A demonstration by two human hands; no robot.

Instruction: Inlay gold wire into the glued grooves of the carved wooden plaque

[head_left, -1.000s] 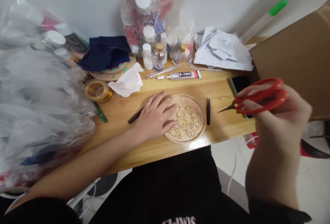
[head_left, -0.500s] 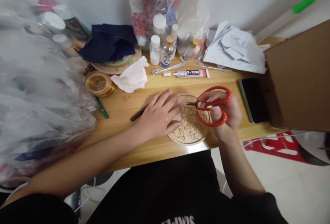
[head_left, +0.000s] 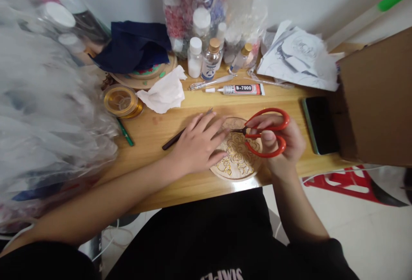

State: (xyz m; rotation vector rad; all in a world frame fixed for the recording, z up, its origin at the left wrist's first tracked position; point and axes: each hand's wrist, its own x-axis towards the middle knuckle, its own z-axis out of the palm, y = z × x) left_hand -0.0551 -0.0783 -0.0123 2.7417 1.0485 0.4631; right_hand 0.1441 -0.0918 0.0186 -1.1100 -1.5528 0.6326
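Observation:
On the wooden table lies a round wooden disc (head_left: pixel 236 170) with a flower pattern outlined in gold wire. My left hand (head_left: pixel 199 144) rests palm down with spread fingers over the disc's left edge and a dark pen-like tool (head_left: pixel 174 139). Red-handled scissors (head_left: pixel 277 151) are in my right hand (head_left: pixel 288 140), its thumb and fingers at the loops. The scissor blades point left over the upper part of the disc, close to my left fingertips. Whether anything is between the blades is too small to tell.
Behind the disc lie a glue tube (head_left: pixel 243 89), a clear pen (head_left: pixel 214 82) and small bottles (head_left: pixel 210 61). A wire spool (head_left: pixel 122 101), white tissue (head_left: pixel 164 91) and green pen (head_left: pixel 125 132) are left; a phone (head_left: pixel 320 125) and cardboard box (head_left: pixel 380 104) stand right.
The scissor blades have shifted slightly left toward my left fingertips, and the handles look a little closer together. My left hand stays almost in place. The camera view has shifted slightly.

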